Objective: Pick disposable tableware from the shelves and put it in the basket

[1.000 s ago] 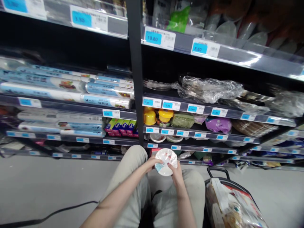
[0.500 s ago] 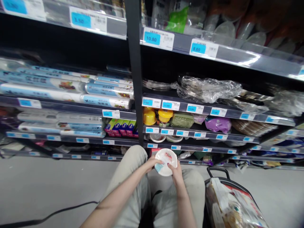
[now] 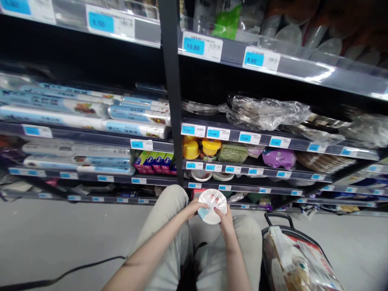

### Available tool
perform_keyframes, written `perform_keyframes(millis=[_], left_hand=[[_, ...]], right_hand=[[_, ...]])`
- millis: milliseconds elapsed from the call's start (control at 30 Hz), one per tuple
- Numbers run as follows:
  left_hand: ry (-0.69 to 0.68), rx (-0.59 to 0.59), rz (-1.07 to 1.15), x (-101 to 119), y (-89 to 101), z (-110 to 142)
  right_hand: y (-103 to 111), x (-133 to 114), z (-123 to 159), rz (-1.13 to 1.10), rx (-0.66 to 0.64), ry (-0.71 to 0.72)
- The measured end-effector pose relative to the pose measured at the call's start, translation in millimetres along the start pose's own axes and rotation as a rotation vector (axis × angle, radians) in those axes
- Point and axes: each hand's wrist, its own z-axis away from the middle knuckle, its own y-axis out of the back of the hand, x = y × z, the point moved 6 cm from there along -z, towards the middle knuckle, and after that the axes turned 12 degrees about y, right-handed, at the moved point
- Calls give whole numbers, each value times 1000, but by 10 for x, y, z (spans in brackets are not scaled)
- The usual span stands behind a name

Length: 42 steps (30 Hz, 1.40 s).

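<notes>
A wrapped white bowl [image 3: 212,216], or possibly a small stack of bowls, is held between my two hands above my knees. Clear shiny film covers its top, with a pale blue patch at the lower left and reddish marks inside. My left hand [image 3: 194,209] grips the left rim, its thumb lying over the edge. On the right side, my right hand [image 3: 224,219] holds the rim with the thumb pressed on the film. The fingers beneath are hidden.
Shelving with price tags fills the front. Rolls of wrap [image 3: 136,128] lie at left; yellow-lidded containers [image 3: 211,145], a purple package [image 3: 279,158] and plastic-wrapped metalware [image 3: 266,113] sit at right. A basket of packages [image 3: 298,258] stands by my right knee. A black cord [image 3: 75,270] crosses the floor.
The bowl has tilted slightly in my hands, so glare on its film now covers part of the reddish marks. Both hands keep their hold.
</notes>
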Motion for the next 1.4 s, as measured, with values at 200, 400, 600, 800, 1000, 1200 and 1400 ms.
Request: perform_keyframes(millis=[200, 400, 600, 800, 1000, 1200, 1400], left_hand=[[3, -1, -43, 6, -8, -9], [-2, 25, -42, 33, -13, 16], [12, 35, -16, 64, -11, 80], [56, 59, -9, 58, 2, 123], [100, 87, -22, 74, -19, 177], [120, 113, -32, 52, -15, 150], [115, 124, -35, 47, -2, 136]], right_hand=[[37, 37, -47, 15, -10, 10], [45, 34, -46, 16, -21, 36], [-19, -39, -11, -6, -16, 27], [-84, -154, 51, -30, 20, 9], [-86, -112, 63, -41, 40, -14], [-75, -110, 65, -5, 60, -53], [-77, -129, 54, 27, 59, -36]])
